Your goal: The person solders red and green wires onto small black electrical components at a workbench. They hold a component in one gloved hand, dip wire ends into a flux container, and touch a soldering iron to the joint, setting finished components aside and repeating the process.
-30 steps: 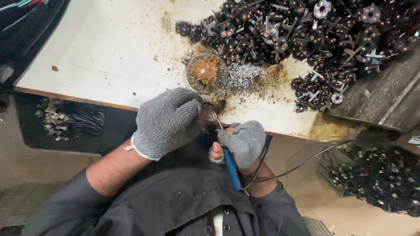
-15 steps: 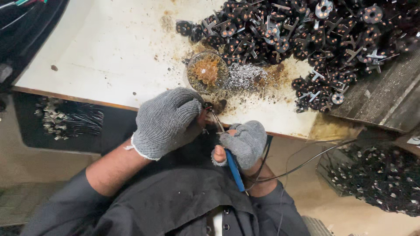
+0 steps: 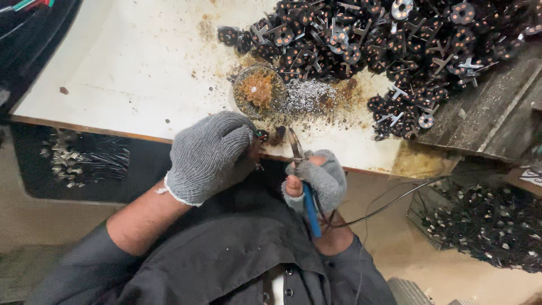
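A small dark electrical component with red and green wire ends [image 3: 261, 135] is pinched in the fingertips of the left hand [image 3: 210, 153], which is covered by a grey knitted cotton glove and curled shut around the part, just over the near edge of the white, stained desk [image 3: 130, 73]. The right hand [image 3: 316, 179], in a matching fingerless grey glove, is closed around the blue plastic-coated handles of a pair of metal cutting pliers [image 3: 300, 169], whose pointed steel tips are raised just beside the component; whether the tips touch it cannot be told.

The component is judged to be light, rigid and fiddly, with thin leads that would bend easily; it is best held by its body between thumb and forefinger, the leads left free. The knitted glove should give grip on the smooth casing.

Behind the hands, a round shallow tin of brownish, crusted paste [image 3: 258, 90] stands on the desk, touched on its right by a heap of bright silvery metal clippings [image 3: 307, 97]. A large pile of black round parts with copper windings and metal cross tabs [image 3: 395, 39] is spread across the far right. A thin black cable [image 3: 384, 206] trails below the desk edge.
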